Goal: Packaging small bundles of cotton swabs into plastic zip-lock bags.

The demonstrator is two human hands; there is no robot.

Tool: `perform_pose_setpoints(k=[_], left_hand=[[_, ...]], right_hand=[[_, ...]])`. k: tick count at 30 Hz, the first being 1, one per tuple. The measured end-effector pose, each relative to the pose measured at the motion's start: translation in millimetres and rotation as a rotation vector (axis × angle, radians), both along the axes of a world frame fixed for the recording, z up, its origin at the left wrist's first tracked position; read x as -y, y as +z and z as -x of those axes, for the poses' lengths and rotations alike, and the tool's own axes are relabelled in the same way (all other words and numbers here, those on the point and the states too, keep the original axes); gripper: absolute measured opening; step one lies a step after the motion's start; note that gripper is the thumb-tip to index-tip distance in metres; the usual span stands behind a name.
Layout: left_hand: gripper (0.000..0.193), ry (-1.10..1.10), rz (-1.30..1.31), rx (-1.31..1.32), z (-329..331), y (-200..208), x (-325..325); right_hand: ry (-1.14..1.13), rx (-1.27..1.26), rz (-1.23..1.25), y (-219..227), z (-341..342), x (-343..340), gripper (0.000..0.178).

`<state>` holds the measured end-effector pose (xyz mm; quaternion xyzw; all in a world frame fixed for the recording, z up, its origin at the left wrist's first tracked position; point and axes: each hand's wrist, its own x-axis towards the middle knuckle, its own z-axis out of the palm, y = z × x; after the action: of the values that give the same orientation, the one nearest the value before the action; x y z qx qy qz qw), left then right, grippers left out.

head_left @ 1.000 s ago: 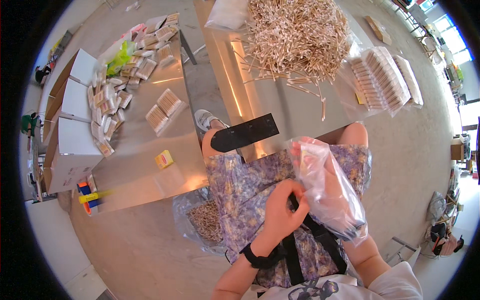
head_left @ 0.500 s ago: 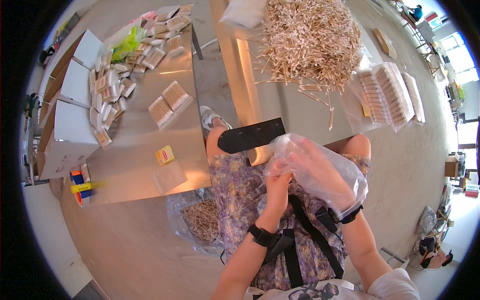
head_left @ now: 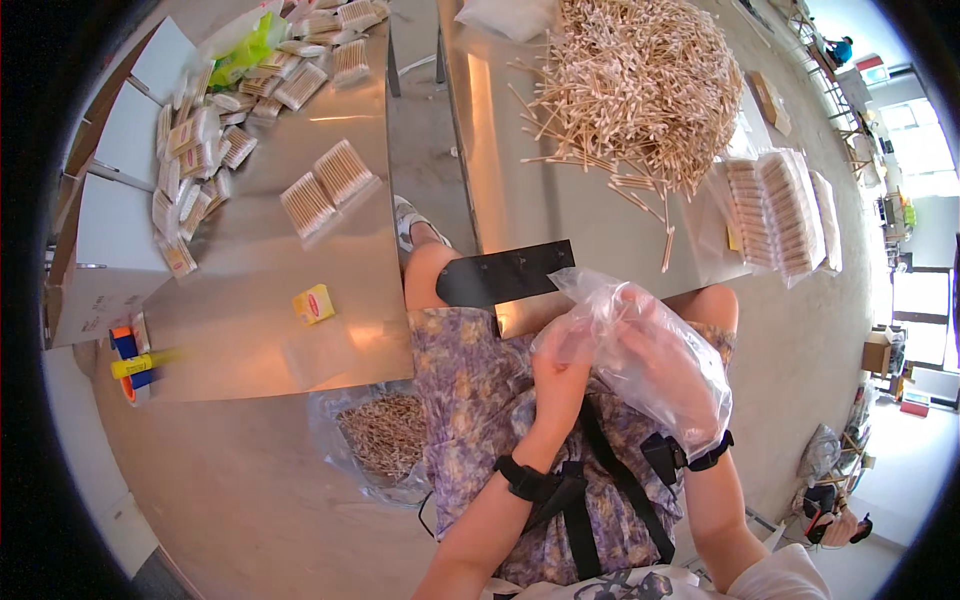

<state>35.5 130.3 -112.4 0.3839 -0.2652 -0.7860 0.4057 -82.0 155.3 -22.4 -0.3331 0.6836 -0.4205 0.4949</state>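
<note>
My right hand [head_left: 660,355] is inside a clear plastic bag [head_left: 705,375], which covers it to the wrist. Through the film its fingers look loosely stretched out, though folds blur them. Next to it, my left hand [head_left: 562,352] is closed on the gathered film at the bag's other end. Both hands are above my lap, close to a black flat strip [head_left: 508,274] at the table's near edge. Beyond them a large heap of cotton swabs [head_left: 640,90] lies on the right table [head_left: 600,235], with several loose swabs in front.
Bagged swab packs [head_left: 780,215] stand at the right table's edge. On the left table [head_left: 250,330] are a pair of swab bundles [head_left: 328,188], a small yellow packet [head_left: 314,304], many packs and white boxes [head_left: 118,225]. A bag of swabs [head_left: 385,435] sits on the floor.
My right hand and the bag have shifted slightly down, and the bag's far end looks more bunched up. My left hand stays on the film. The whole view has tilted a little.
</note>
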Motion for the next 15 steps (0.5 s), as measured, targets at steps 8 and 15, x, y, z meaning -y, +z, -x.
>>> perform_pose_setpoints(k=[8, 15], left_hand=[[0.015, 0.024, 0.066, 0.091, 1.0, -0.4, -0.4], [0.015, -0.028, -0.098, -0.091, 7.9, -6.2, -7.5]], right_hand=[[-0.186, 0.006, 0.105, -11.1, -5.4, 11.2, 0.043], [-0.463, -0.065, 0.216, -21.1, -6.1, 29.0, 0.039]])
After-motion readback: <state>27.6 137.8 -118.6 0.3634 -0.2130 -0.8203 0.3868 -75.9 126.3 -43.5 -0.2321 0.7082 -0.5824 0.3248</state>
